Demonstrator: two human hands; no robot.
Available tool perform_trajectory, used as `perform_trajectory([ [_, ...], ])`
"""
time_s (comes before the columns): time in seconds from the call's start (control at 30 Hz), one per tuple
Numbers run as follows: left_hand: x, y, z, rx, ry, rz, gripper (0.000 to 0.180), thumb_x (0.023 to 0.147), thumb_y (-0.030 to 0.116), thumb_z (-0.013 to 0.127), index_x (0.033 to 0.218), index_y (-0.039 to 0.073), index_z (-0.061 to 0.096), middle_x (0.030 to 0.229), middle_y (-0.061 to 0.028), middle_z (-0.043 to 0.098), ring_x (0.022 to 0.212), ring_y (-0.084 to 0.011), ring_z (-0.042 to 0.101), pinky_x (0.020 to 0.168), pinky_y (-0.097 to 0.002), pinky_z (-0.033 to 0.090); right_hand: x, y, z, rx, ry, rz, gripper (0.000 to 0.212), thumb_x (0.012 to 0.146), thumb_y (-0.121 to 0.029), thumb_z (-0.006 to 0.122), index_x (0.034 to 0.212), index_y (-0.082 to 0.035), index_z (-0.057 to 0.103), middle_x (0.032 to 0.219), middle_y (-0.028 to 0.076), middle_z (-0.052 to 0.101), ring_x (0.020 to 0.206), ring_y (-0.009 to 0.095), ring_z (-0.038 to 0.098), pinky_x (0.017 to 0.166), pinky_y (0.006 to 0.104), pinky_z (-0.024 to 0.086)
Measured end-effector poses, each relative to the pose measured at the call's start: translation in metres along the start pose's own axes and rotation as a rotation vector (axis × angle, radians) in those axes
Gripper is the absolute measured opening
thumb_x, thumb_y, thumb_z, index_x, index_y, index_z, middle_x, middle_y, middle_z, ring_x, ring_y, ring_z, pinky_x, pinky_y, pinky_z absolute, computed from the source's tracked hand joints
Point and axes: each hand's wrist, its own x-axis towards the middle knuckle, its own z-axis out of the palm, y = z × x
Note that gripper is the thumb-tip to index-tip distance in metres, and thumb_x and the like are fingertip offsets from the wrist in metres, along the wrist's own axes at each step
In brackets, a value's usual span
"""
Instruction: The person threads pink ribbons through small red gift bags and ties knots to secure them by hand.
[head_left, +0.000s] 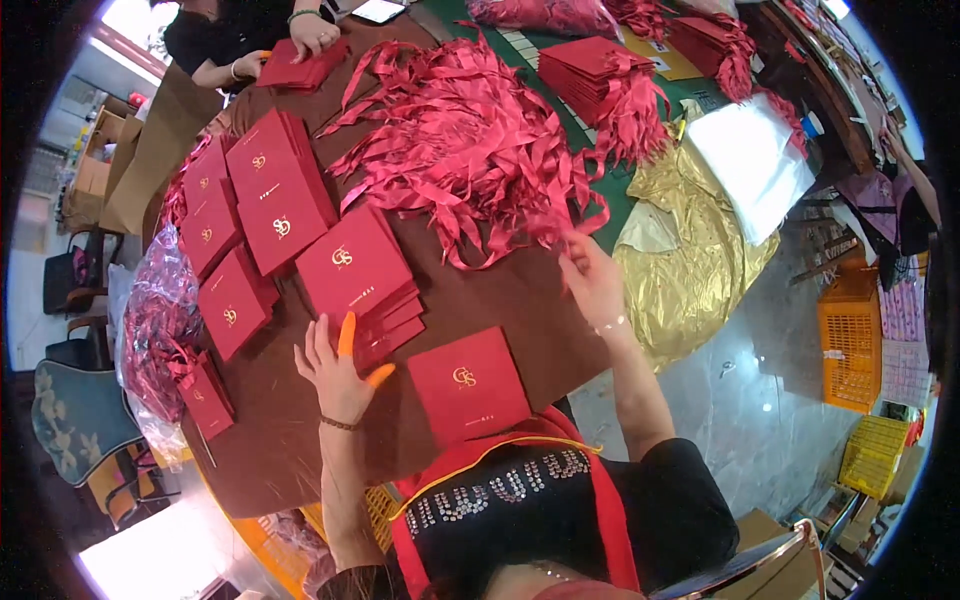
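Note:
My left hand (342, 378), with orange finger covers on two fingers, is spread beside a stack of red square cards or flat boxes with gold print (352, 262). Its fingers are apart with nothing between them. A single red square card or box (470, 385) lies flat on the brown table (545, 315), close to my body. My right hand (592, 278) is at the near right edge of a big tangled heap of red ribbons (460, 140). Its fingers are closed on a ribbon (548, 228) there, slightly blurred.
More stacks of red cards or boxes (275, 195) stand on the left. A plastic bag of red ribbons (160, 310) hangs at the left edge. Gold wrapping (690, 270) and white sheets (750, 160) lie on the right. Across the table, another person's hand (314, 35) rests on red pieces.

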Motion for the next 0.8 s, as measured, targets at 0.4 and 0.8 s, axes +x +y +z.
perform_trajectory([
  [0.4, 0.031, 0.098, 0.016, -2.168, -0.449, -0.649, 0.051, 0.094, 0.023, 0.044, 0.138, 0.01, 0.022, 0.102, -0.0146, 0.059, 0.083, -0.0198, 0.059, 0.072, -0.0314, 0.048, -0.097, -0.085, 0.042, 0.108, -0.775, -0.626, 0.01, 0.07, -0.002, 0.058, 0.079, -0.006, 0.055, 0.078, 0.009, 0.05, 0.066, 0.026, 0.053, 0.057, 0.0343, 0.046],
  [0.8, -0.004, 0.079, -0.027, -2.06, -0.102, -0.185, 0.075, 0.088, 0.001, 0.046, 0.144, 0.022, -0.001, 0.116, -0.0221, 0.053, 0.086, -0.0235, 0.06, 0.078, -0.0337, 0.048, -0.096, -0.069, 0.098, 0.583, -0.833, 0.063, 0.052, 0.084, -0.014, 0.06, 0.129, -0.004, 0.035, 0.124, 0.012, 0.044, 0.113, 0.013, 0.043, 0.091, 0.0292, 0.038],
])
